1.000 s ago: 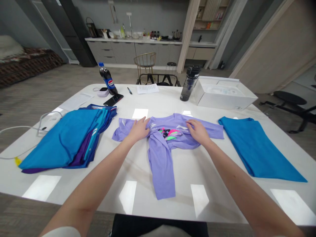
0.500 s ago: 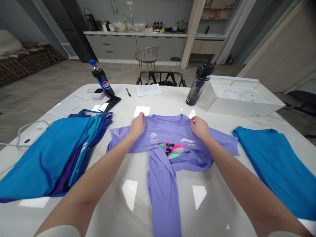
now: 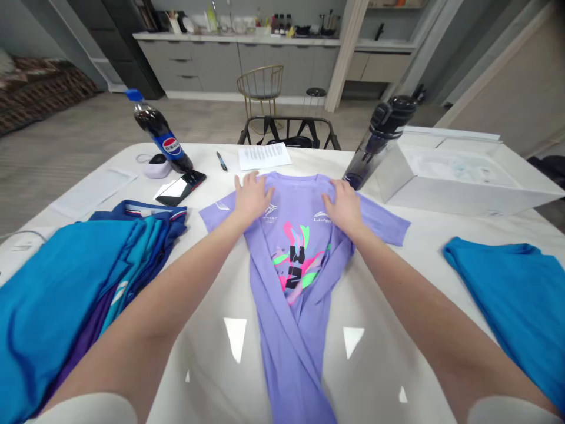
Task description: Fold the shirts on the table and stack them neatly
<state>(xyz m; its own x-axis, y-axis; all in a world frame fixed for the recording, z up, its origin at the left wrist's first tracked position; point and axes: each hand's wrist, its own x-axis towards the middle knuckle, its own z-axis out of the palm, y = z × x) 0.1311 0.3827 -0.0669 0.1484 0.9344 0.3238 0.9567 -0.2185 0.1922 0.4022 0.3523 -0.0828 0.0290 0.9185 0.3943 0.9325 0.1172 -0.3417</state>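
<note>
A purple T-shirt [image 3: 295, 206] lies front side up on the white table, its collar away from me and a bright pink, green and black print on its chest. Both sides of its body are gathered inward in long folds, narrowing toward me. My left hand [image 3: 252, 197] rests on the left shoulder with fingers spread. On the opposite shoulder lies my right hand [image 3: 344, 206], its fingers also apart. The sleeves stick out beyond each hand.
To the left is a pile of blue and purple shirts [image 3: 79, 259]; on the right lies a folded blue shirt [image 3: 507, 282]. Toward the far edge stand a cola bottle [image 3: 161, 135], phone [image 3: 182, 187], pen [image 3: 221, 161], printed paper [image 3: 265, 155], dark water bottle [image 3: 375, 144] and white open box [image 3: 468, 182].
My hands have gone from pinching the shirt's shoulders to lying spread on them. The T-shirt's body, bunched before, now stretches toward me with more of its print showing. The view has shifted slightly.
</note>
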